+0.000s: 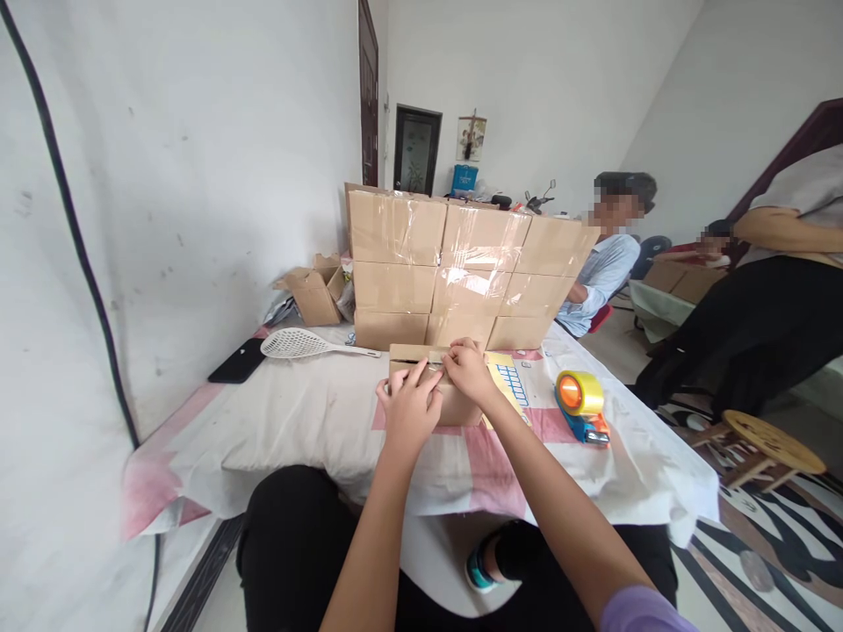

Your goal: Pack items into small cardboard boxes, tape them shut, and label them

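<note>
Cardboard box (454, 405), small and brown, sits at the centre of the frame on a table covered with a white and pink cloth (316, 421), and both my hands are on its top. My left hand (412, 408) lies flat over the near left part of the box, fingers spread and pressing down, not closed around anything. My right hand (469, 369) rests on the top edge just beside it, fingertips bent together onto the flap; whether they pinch something thin there is too small to tell.

Just behind the box, a wall of taped cartons (461, 272) stands three rows high across the middle of the frame. An open carton (314, 290) sits to its left against the white wall. A white plastic swatter (296, 344) lies on the cloth at left of centre, with a dark phone (237, 361) beyond it near the table's edge. A yellow sheet with blue squares (508, 379) lies partly under my right forearm. To the right of centre, a tape dispenser (580, 405) with a yellow roll rests on the cloth, well apart from my hands.

At upper right, a seated person in a light blue shirt (602, 276) is behind the stack, and another person in dark trousers (757, 333) stands at the frame's right edge. A wooden stool (767, 443) stands at lower right.
</note>
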Available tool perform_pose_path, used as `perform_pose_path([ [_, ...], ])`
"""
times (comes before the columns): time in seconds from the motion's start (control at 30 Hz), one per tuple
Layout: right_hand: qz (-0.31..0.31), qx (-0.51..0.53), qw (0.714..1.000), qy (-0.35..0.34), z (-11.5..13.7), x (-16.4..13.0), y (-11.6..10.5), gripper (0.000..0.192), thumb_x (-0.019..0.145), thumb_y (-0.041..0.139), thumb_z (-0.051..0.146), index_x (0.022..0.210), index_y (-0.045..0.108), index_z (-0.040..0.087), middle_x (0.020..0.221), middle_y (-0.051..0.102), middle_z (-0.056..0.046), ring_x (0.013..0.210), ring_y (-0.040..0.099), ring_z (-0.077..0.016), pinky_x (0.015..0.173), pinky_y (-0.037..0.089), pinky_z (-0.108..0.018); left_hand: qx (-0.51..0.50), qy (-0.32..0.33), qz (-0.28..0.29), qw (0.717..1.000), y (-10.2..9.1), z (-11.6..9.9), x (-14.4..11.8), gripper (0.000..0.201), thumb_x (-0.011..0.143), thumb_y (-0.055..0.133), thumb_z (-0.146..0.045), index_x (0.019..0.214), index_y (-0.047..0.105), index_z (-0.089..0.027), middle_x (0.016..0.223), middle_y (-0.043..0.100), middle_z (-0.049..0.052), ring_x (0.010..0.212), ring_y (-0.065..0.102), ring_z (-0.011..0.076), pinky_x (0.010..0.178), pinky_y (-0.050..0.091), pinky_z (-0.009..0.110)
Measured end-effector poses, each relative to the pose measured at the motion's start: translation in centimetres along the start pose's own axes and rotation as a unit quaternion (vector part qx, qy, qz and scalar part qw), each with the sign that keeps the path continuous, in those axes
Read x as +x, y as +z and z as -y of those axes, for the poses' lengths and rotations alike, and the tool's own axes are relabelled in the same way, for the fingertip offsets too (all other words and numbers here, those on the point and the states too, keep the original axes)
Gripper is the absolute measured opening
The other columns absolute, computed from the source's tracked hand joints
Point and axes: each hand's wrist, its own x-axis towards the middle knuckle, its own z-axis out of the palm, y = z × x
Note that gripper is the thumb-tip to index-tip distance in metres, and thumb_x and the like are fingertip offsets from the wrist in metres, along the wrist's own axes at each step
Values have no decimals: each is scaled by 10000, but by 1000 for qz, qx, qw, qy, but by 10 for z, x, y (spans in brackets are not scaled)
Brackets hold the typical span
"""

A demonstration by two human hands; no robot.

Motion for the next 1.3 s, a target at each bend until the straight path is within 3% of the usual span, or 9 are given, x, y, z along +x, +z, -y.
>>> perform_pose_path([
  [0.27,6,-36,999,35,10,0,-2,298,935,547,287,670,630,178,1261,601,-132,1234,439,-332,1034,311,-512,8,-8,-4,1000,0,-2,-1,363,949,533,-284,1238,717,-403,1516,571,-3,1232,525,293,1077,291,579],
  [0.47,-24,-49,997,57,16,-2,-1,279,892,569,307,657,634,172,1375,539,-164,1318,385,-353,1066,313,-533,13,-10,3,1000,-1,-4,-1,358,947,531,-284,1230,725,-387,1492,594,20,1241,519,303,1086,294,583],
  [0.87,-7,-56,998,40,1,13,3,262,841,631,337,637,685,181,1269,586,-132,1230,492,-320,1028,365,-465,5,-10,2,1000,0,-5,-1,382,958,505,-279,1262,709,-385,1504,583,28,1247,520,303,1078,292,596],
  [0.97,-26,-63,997,44,0,11,2,225,816,683,381,780,702,160,1310,554,-174,1272,470,-340,1071,358,-448,5,-17,6,1000,0,-6,-2,379,956,505,-283,1256,711,-387,1506,580,15,1248,514,304,1083,291,593],
  [1.1,-35,-83,990,106,-3,13,-7,665,710,801,543,1126,624,55,1347,499,-287,1297,454,-417,1071,373,-477,5,-24,2,1000,0,-8,-3,381,958,497,-288,1256,713,-385,1498,588,6,1245,512,306,1075,307,579],
  [1.23,53,-68,990,115,-4,15,-17,642,812,678,613,1239,580,144,1243,627,-200,1196,568,-382,942,460,-460,5,-26,-4,1000,0,-9,-3,378,953,500,-288,1246,720,-383,1493,593,-2,1240,513,306,1072,306,573],
  [1.3,81,-65,990,99,-4,16,-20,657,772,704,650,1238,603,198,1266,638,-172,1221,557,-395,938,460,-467,5,-28,-4,1000,1,-9,-3,390,950,496,-278,1254,714,-387,1490,596,-4,1242,508,305,1073,302,564],
])
